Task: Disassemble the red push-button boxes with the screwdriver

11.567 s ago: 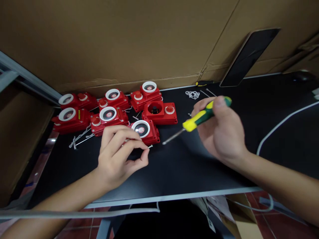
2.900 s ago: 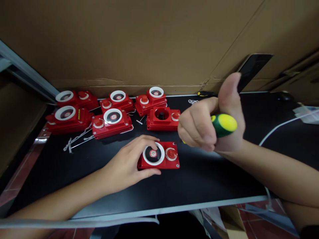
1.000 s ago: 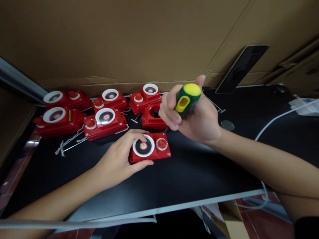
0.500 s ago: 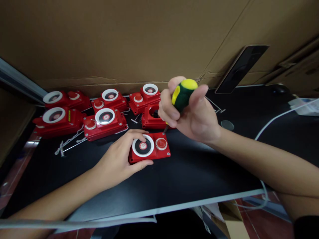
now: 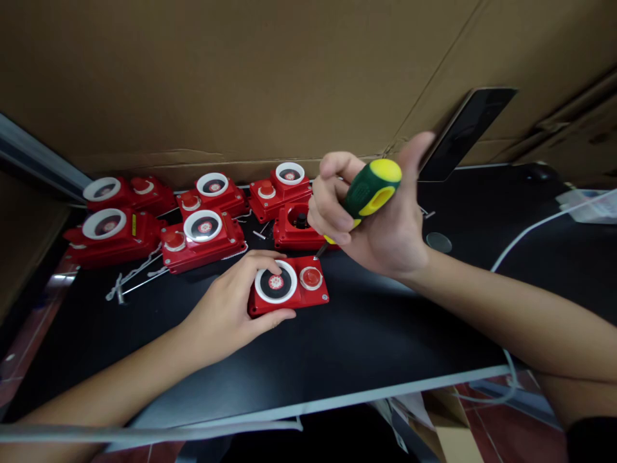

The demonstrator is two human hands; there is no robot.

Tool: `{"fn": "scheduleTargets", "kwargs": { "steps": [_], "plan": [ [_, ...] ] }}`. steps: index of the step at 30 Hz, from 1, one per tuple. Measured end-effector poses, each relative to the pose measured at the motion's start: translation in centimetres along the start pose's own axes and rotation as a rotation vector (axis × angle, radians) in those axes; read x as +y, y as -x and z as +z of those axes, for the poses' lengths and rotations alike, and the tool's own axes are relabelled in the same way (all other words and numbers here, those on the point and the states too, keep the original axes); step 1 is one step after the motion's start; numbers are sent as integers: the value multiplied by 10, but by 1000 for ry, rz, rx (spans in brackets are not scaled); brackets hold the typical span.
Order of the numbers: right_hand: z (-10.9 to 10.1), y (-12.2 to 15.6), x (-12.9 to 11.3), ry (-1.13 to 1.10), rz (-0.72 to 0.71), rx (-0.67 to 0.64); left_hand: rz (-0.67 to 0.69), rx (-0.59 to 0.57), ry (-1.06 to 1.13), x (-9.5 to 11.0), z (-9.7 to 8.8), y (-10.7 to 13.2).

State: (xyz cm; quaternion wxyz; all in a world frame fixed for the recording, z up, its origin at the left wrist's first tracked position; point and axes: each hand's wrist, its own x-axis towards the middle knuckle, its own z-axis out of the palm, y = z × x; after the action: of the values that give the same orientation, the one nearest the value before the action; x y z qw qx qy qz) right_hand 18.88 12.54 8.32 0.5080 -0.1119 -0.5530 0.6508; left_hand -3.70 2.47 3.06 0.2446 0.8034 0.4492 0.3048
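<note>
My left hand (image 5: pixel 241 289) is wrapped round the left end of a red call-point box (image 5: pixel 301 297), its thumb along the near side and its fingers over the white ring (image 5: pixel 260 286). The box lies flat on the black table, with a round red button (image 5: pixel 311 278) at its right end. In my right hand (image 5: pixel 376 225) is a screwdriver (image 5: pixel 369 193) with a green and yellow handle, held by the fingers while the thumb sticks up away from it. The screwdriver leans to the right. Its tip meets the box at the far right corner screw.
Several similar red boxes (image 5: pixel 205 244) stand in rows behind and to the left, some with small metal hammers (image 5: pixel 139 283). An open red box (image 5: pixel 289 233) sits just behind. A clear disc (image 5: pixel 438 242), a leaning phone (image 5: pixel 467 135) and a white cable (image 5: pixel 530 231) are at right.
The screwdriver handle has tipped to the right and turned. My right thumb has lifted off it and spread outward. My left hand and the box have hardly moved.
</note>
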Motion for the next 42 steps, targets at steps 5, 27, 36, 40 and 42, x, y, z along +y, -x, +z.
{"fn": "scheduleTargets", "kwargs": {
  "steps": [5,27,36,40,42],
  "plan": [
    [-1,-4,2,32,-29,-2,2,-5,-3,1,-1,0],
    [-28,-6,-32,638,68,-254,-1,-8,-4,0,-1,1],
    [-26,-12,-89,649,140,-239,2,5,-1,0,-1,0],
    [-17,-11,-88,485,33,-60,2,-2,-8,0,-2,1],
    [-16,-12,-83,390,24,16,3,-3,-8,0,-2,1]
  ]
}}
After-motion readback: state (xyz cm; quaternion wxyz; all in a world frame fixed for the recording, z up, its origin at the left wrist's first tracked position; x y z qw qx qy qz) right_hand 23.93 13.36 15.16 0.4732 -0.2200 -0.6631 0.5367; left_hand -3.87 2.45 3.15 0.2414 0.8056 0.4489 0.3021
